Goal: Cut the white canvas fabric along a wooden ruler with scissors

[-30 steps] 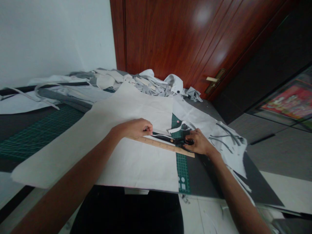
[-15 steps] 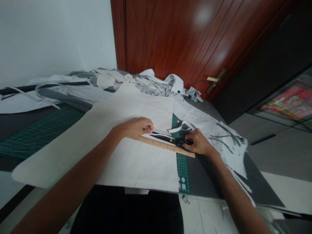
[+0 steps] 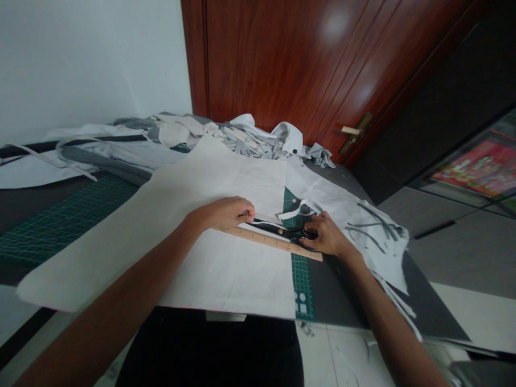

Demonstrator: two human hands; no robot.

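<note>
My right hand [image 3: 325,234] is wrapped round the handles of black fabric scissors [image 3: 281,231], whose blades point left along a slit in a large off-white fabric piece [image 3: 237,269]. At the blade tips, my left hand [image 3: 231,211] is closed in a pinch on the fabric at the cut; the exact grip is partly hidden by the fingers. Just below the blades a wooden ruler [image 3: 268,238] lies aslant on the cloth, its left end under my left wrist. A narrow white fabric strip [image 3: 292,213] curls up beside my right hand.
A green cutting mat [image 3: 300,279] shows under the cloth, with another mat part [image 3: 72,220] at left. Fabric scraps [image 3: 242,140] are heaped along the back by the wooden door [image 3: 274,64]. Grey strips [image 3: 377,226] lie on white cloth [image 3: 358,247] at right.
The scissors and my right hand have shifted very slightly left. My left hand stays near the blade tips, its fingers curled a little more closely.
</note>
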